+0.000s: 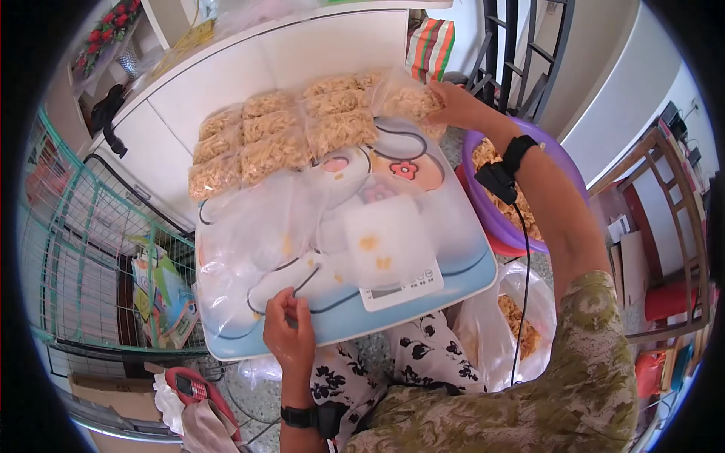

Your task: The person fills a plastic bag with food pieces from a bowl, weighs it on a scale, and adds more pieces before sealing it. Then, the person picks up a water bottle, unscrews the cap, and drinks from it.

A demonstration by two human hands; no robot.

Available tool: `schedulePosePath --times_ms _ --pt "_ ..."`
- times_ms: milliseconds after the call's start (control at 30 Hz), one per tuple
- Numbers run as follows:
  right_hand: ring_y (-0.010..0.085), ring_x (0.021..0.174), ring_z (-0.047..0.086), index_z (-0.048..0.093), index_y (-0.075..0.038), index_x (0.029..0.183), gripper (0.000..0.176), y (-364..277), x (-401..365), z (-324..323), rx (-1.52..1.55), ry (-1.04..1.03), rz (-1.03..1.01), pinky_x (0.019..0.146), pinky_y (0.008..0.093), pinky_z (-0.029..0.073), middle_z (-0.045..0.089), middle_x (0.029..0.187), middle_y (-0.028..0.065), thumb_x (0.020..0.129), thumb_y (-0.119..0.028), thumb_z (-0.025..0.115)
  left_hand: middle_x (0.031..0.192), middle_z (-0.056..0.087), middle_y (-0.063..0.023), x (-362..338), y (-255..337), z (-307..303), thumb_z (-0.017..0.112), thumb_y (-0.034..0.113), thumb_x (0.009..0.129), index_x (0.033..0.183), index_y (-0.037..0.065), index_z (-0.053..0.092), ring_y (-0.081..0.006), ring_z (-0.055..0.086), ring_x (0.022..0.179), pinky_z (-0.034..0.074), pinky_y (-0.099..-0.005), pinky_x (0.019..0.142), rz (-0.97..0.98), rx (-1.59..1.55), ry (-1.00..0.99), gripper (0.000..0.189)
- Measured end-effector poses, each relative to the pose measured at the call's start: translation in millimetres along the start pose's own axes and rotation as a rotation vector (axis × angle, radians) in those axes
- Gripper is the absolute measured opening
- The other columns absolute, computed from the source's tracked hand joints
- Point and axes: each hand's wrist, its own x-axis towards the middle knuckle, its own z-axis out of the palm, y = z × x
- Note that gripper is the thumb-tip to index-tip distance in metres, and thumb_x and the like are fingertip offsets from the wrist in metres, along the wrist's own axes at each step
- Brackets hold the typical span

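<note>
At the far right corner of a cartoon-printed folding table (472, 264), my right hand (449, 104) grips the side of a clear plastic bag of tan dried flakes (404, 100). Similar filled bags (273, 155) lie in rows along the far edge, to the left of it. My left hand (289, 328) is at the near edge, fingers loosely bent and thumb apart, holding nothing I can see. Just beyond it lie flat clear plastic bags (242, 241). A white kitchen scale (404, 293) stands near the table's front, with a whitish translucent tray (389, 238) over it.
A purple basin (563, 177) of the tan flakes stands right of the table, and an open plastic bag (487, 325) with more sits below. A green wire cage (98, 234) is on the left. White cabinets (294, 57) border the far side. A cable hangs from my right wrist.
</note>
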Motion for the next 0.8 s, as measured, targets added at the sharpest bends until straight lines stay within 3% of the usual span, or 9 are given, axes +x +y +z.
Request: schedulePosePath --times_ms 133,300,367,467,567,633,767,800 --pt "0.0350 0.115 0.052 0.048 -0.004 0.135 0.070 19 23 7 -0.107 -0.117 0.005 0.100 0.0408 0.041 0.053 0.120 0.0193 0.074 -0.020 0.077 0.086 0.060 -0.0066 0 2 -1 0.067 0.010 0.091 0.111 0.001 0.063 -0.0146 0.057 0.073 0.048 -0.0276 0.068 0.004 0.078 -0.027 0.023" --pt "0.0374 0.117 0.051 0.048 -0.004 0.134 0.065 48 49 23 -0.343 -0.205 -0.069 0.100 0.0430 0.042 0.053 0.119 0.0206 0.076 -0.018 0.073 0.087 0.059 -0.0047 0 3 0 0.066 0.010 0.092 0.110 0.000 0.062 -0.0116 0.055 0.075 0.047 -0.0249 0.068 0.003 0.140 -0.060 0.021" --pt "0.0379 0.117 0.051 0.049 -0.003 0.133 0.063 52 54 34 -0.381 -0.224 -0.094 0.100 0.0434 0.042 0.053 0.117 0.0212 0.076 -0.017 0.072 0.082 0.059 -0.0078 0 4 3 0.068 0.006 0.086 0.107 0.001 0.063 -0.0182 0.054 0.066 0.046 -0.0308 0.063 0.044 0.122 -0.017 0.022" --pt "0.0380 0.116 0.052 0.049 -0.003 0.133 0.059 34 55 35 -0.352 -0.261 -0.031 0.100 0.0441 0.042 0.055 0.113 0.0222 0.077 -0.013 0.066 0.081 0.058 -0.0075 1 9 3 0.069 0.005 0.086 0.106 0.001 0.063 -0.0182 0.053 0.066 0.045 -0.0307 0.063 0.018 0.136 -0.025 0.022" --pt "0.0380 0.116 0.052 0.051 -0.003 0.133 0.056 29 50 37 -0.301 -0.217 0.003 0.101 0.0441 0.041 0.058 0.115 0.0223 0.078 -0.010 0.061 0.080 0.058 -0.0074 1 9 3 0.069 0.004 0.085 0.105 0.001 0.062 -0.0186 0.053 0.065 0.045 -0.0310 0.062 0.049 0.153 -0.026 0.021" --pt "0.0374 0.120 0.051 0.051 -0.004 0.134 0.057 37 49 44 -0.322 -0.127 -0.221 0.103 0.0442 0.040 0.057 0.124 0.0216 0.078 -0.010 0.061 0.080 0.058 -0.0075 1 8 2 0.069 0.004 0.085 0.105 0.002 0.063 -0.0188 0.053 0.065 0.045 -0.0311 0.062 0.056 0.160 -0.030 0.021" --pt "0.0358 0.125 0.048 0.050 -0.005 0.136 0.061 44 50 56 -0.336 -0.110 -0.175 0.105 0.0431 0.039 0.054 0.132 0.0196 0.077 -0.011 0.062 0.080 0.058 -0.0075 1 10 1 0.069 0.004 0.084 0.105 0.003 0.063 -0.0194 0.053 0.065 0.045 -0.0314 0.062 0.081 0.168 -0.033 0.021" --pt "0.0356 0.124 0.048 0.049 -0.005 0.137 0.062 45 47 55 -0.324 -0.049 -0.246 0.105 0.0425 0.039 0.054 0.132 0.0197 0.077 -0.011 0.063 0.080 0.058 -0.0075 1 10 2 0.069 0.004 0.084 0.105 0.003 0.063 -0.0194 0.053 0.065 0.045 -0.0314 0.062 0.082 0.168 -0.032 0.021"
